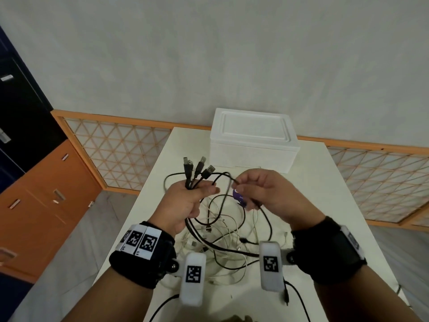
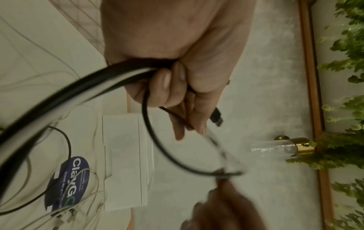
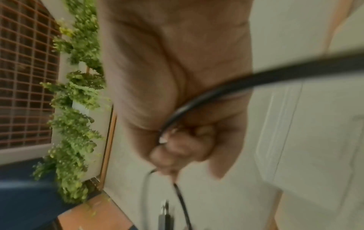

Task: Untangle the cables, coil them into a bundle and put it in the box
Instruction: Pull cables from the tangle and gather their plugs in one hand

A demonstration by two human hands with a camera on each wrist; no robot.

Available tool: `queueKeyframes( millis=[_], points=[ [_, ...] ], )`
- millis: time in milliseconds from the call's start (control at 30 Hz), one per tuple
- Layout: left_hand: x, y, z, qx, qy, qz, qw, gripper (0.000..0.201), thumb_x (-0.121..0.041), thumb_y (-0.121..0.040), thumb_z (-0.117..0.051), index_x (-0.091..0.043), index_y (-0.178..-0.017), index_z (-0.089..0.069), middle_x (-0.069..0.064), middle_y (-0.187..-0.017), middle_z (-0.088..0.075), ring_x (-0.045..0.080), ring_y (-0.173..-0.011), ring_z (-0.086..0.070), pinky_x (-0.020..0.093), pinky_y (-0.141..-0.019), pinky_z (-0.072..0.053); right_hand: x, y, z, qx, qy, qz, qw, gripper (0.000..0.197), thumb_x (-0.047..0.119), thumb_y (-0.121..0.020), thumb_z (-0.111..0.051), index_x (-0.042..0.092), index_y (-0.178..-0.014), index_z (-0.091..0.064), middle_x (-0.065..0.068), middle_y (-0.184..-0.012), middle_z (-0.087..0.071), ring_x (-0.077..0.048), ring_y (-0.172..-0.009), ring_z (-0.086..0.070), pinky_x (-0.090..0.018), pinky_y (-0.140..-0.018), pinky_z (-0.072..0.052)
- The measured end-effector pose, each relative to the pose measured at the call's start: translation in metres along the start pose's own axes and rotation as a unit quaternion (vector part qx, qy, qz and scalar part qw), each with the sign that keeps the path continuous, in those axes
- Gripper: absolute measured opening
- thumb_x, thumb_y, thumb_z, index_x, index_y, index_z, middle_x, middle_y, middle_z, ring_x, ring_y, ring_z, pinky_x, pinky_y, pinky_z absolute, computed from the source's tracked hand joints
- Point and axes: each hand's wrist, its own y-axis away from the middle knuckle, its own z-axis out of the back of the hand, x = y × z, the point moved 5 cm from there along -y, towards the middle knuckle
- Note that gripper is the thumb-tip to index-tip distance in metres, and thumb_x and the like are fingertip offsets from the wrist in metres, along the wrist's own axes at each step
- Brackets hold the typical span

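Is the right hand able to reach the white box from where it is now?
Probably yes. The white box stands just beyond the right hand, with bare table between them. But the hand pinches a black cable, and the lid is on.

A white tabletop [image 1: 325,182] is set against a grey wall [image 1: 232,54]. Orange-framed lattice panels [image 1: 116,154] are fitted along the wall base. An orange cabinet [image 1: 46,194] is positioned at left. Green foliage [image 2: 344,109] is seen in the wrist views.
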Motion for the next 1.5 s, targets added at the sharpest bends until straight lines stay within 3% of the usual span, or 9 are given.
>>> queueKeyframes(
  millis=[133, 233, 400, 533, 633, 833, 1000, 1233, 1500],
  points=[
    [-0.003, -0.005, 0.022, -0.075, 0.06, -0.026, 0.995, 0.013, -0.011, -0.083, -0.069, -0.014, -0.074, -0.061, 0.014, -0.097, -0.066, 0.006, -0.035, -0.025, 0.018, -0.036, -0.022, -0.033, -0.002, 0.05, -0.166, 0.46, -0.131, 0.863, 0.014, 0.022, -0.09, -0.05, 0.021, -0.092, -0.063, 0.0, -0.092, -0.068, -0.023, -0.088, -0.061, -0.03, -0.075, -0.045],
    [-0.007, -0.006, 0.028, -0.094, 0.125, -0.048, 0.986, 0.03, -0.015, -0.09, -0.062, -0.015, -0.066, -0.045, 0.004, -0.071, -0.063, 0.006, -0.035, -0.025, 0.018, -0.035, -0.025, -0.038, 0.004, 0.048, -0.15, 0.584, -0.159, 0.782, 0.031, 0.017, -0.082, -0.05, 0.019, -0.112, -0.059, -0.004, -0.117, -0.061, -0.028, -0.107, -0.055, -0.036, -0.088, -0.045],
    [-0.014, 0.005, -0.005, 0.003, 0.157, -0.056, 0.986, 0.027, -0.031, -0.09, -0.056, -0.017, -0.07, -0.043, -0.002, -0.053, -0.044, 0.006, -0.035, -0.026, 0.02, -0.038, -0.028, -0.009, -0.004, -0.033, 0.029, 0.415, 0.058, 0.907, 0.066, 0.036, -0.083, -0.067, 0.02, -0.141, -0.039, -0.001, -0.145, -0.042, -0.016, -0.134, -0.036, -0.027, -0.111, -0.025],
    [-0.03, 0.013, -0.01, 0.038, 0.169, -0.079, 0.982, 0.031, -0.035, -0.088, -0.052, -0.019, -0.064, -0.04, -0.005, -0.046, -0.033, 0.006, -0.035, -0.025, 0.019, -0.037, -0.026, -0.014, -0.006, -0.06, 0.118, 0.308, 0.062, 0.942, 0.02, 0.032, -0.092, -0.058, 0.014, -0.098, -0.063, 0.011, -0.069, -0.059, 0.004, -0.068, -0.054, -0.019, -0.072, -0.042],
    [-0.04, 0.009, 0.033, -0.028, 0.17, -0.098, 0.98, 0.031, -0.029, -0.096, -0.048, -0.023, -0.067, -0.041, -0.01, -0.045, -0.026, 0.004, -0.035, -0.019, 0.018, -0.034, -0.018, -0.031, -0.008, -0.019, 0.039, 0.293, 0.057, 0.954, 0.019, 0.029, -0.091, -0.059, 0.016, -0.083, -0.069, 0.018, -0.068, -0.062, 0.007, -0.071, -0.056, -0.01, -0.069, -0.038],
    [-0.018, 0.003, 0.117, -0.194, 0.216, -0.087, 0.953, 0.036, -0.029, -0.096, -0.054, -0.025, -0.065, -0.036, -0.009, -0.045, -0.023, 0.008, -0.037, -0.015, 0.023, -0.04, -0.011, -0.072, 0.015, 0.063, -0.073, 0.419, -0.056, 0.904, 0.019, 0.037, -0.089, -0.06, 0.023, -0.088, -0.072, 0.005, -0.081, -0.067, -0.012, -0.078, -0.06, -0.027, -0.07, -0.043],
    [-0.008, 0.005, 0.096, -0.183, 0.158, -0.074, 0.968, 0.034, -0.025, -0.096, -0.055, -0.023, -0.066, -0.038, -0.009, -0.045, -0.029, 0.005, -0.034, -0.018, 0.019, -0.037, -0.014, -0.061, 0.02, 0.05, -0.033, 0.637, -0.03, 0.77, 0.032, 0.049, -0.092, -0.046, 0.028, -0.098, -0.069, 0.002, -0.09, -0.065, -0.019, -0.089, -0.059, -0.031, -0.074, -0.046],
    [-0.004, 0.03, -0.027, 0.06, -0.173, -0.07, 0.981, 0.018, -0.029, -0.095, -0.054, -0.018, -0.09, -0.067, -0.012, -0.074, -0.069, 0.012, -0.05, -0.035, 0.036, -0.047, -0.043, 0.002, 0.008, -0.037, -0.046, 0.573, 0.219, 0.788, 0.033, 0.041, -0.081, -0.05, 0.023, -0.061, -0.068, 0.001, -0.054, -0.058, -0.025, -0.052, -0.056, -0.035, -0.051, -0.05],
    [0.008, 0.027, -0.009, 0.047, -0.263, -0.055, 0.962, 0.03, -0.037, -0.092, -0.059, -0.007, -0.085, -0.061, -0.015, -0.043, -0.043, 0.0, -0.037, -0.036, 0.026, -0.049, -0.028, 0.002, 0.035, 0.007, -0.043, 0.476, 0.116, 0.87, 0.067, 0.077, -0.074, -0.029, 0.026, -0.082, -0.072, 0.003, -0.073, -0.066, -0.01, -0.071, -0.056, -0.028, -0.063, -0.042]
  ],
)
